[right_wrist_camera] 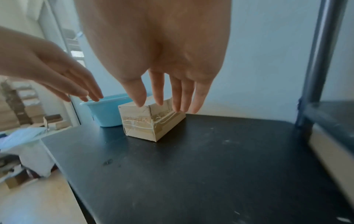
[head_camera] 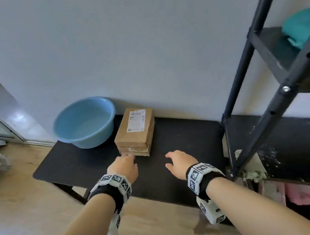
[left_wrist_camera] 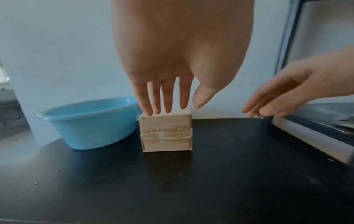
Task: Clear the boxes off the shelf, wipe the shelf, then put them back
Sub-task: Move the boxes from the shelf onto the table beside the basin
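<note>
Matte black table (head_camera: 185,143) bears taped cardboard box (head_camera: 135,132); both grips hover empty, fingers straight.

box label (head_camera: 136,120) print too small to read, teal cloth (head_camera: 307,30) cut off

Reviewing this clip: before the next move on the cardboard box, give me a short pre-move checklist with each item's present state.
1. Left hand free to take the box: ok, fingers straight, holding nothing.
2. Right hand free: ok, open and holding nothing.
3. Cardboard box reachable: ok, it stands on the black table just ahead of both hands.
4. Box sealed: ok, tape bands wrap its near end.
5. Blue basin clear of the box: cannot tell, they stand very close.
6. Contact with box: cannot tell, the left fingertips are at its near edge.
</note>
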### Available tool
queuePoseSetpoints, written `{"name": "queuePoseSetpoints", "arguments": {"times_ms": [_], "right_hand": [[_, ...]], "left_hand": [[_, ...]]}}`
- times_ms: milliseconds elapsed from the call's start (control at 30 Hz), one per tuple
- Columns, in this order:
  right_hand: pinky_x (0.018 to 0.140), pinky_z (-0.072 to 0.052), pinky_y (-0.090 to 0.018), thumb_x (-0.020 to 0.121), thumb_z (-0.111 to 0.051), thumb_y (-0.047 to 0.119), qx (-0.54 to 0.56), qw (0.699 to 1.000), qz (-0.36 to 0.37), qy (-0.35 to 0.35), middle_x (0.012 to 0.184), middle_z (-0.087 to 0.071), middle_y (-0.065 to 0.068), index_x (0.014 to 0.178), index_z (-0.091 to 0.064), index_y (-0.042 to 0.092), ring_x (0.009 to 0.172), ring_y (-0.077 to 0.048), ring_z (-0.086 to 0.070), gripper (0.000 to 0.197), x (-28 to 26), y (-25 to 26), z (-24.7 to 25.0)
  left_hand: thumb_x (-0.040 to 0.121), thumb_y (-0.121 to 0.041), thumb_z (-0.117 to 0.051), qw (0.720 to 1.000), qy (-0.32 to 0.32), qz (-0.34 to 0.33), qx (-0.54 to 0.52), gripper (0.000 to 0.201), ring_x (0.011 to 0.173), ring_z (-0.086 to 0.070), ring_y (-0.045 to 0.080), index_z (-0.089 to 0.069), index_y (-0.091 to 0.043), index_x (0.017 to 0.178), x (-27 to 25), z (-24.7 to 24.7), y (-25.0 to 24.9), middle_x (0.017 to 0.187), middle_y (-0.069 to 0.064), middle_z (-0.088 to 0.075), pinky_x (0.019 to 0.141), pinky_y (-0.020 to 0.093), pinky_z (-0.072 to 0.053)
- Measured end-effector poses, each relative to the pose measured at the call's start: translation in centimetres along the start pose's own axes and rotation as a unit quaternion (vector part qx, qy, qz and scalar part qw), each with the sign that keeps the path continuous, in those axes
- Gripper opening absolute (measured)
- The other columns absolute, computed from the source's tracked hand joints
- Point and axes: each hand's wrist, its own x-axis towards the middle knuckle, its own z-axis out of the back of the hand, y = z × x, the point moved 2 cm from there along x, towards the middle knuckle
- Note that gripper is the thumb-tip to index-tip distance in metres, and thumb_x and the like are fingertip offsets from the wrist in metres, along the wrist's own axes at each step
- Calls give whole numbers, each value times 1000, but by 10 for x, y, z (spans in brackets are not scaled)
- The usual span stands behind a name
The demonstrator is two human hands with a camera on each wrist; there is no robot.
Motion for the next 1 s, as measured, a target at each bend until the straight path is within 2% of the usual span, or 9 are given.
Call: {"name": "queuePoseSetpoints", "arguments": {"times_ms": [100,233,367,533,767,900,1000], "right_hand": [[98,-45,-42,98,-40,32,-94,994,22,-42,135,-51,-7,134,-47,20,121,-28,-52,38,-66,-21,4],[93,-43,-42,100,-38,29,-167,981,26,-96,126,-54,-11,126,-52,14,116,-31,-52,33,-154,-59,16],[84,-46,-39,99,-38,26,-173,975,-5,-141,119,-56,-10,117,-57,13,110,-32,-56,30,-232,-105,30],[87,-45,-41,97,-41,22,-159,965,-81,-190,117,-58,-11,115,-58,12,111,-32,-56,27,-308,-172,51],[90,-44,-41,96,-42,23,-145,946,-187,-222,123,-55,-12,121,-54,12,116,-33,-54,29,-372,-285,91],[87,-46,-40,97,-42,25,-118,935,-222,-250,120,-58,-13,118,-56,12,112,-34,-56,28,-383,-361,121],[83,-51,-40,96,-45,26,-90,929,-238,-270,115,-63,-10,115,-59,15,105,-32,-62,26,-382,-423,147]], "left_hand": [[96,-30,-39,998,-8,-36,45,35,119,-50,24,-48,-16,127,-56,-9,-33,128,4,-53,93,40,-48],[97,-30,-37,994,-35,-85,60,31,119,-47,24,-49,-15,122,-126,-25,-88,125,5,-53,90,40,-46],[98,-30,-35,989,-42,-134,51,31,120,-47,23,-50,-16,121,-184,-39,-150,124,4,-54,91,39,-46],[98,-28,-34,971,-50,-227,57,32,119,-48,24,-51,-15,120,-234,-50,-238,124,4,-55,90,38,-45],[95,-25,-38,944,-51,-317,75,31,120,-50,26,-51,-14,121,-258,-70,-374,125,6,-55,91,41,-45],[96,-26,-37,935,-45,-346,66,30,121,-47,27,-51,-12,120,-249,-84,-463,124,8,-54,92,40,-44],[97,-24,-37,938,-27,-341,50,30,119,-49,27,-51,-12,119,-236,-97,-531,124,8,-55,92,40,-44]]}}
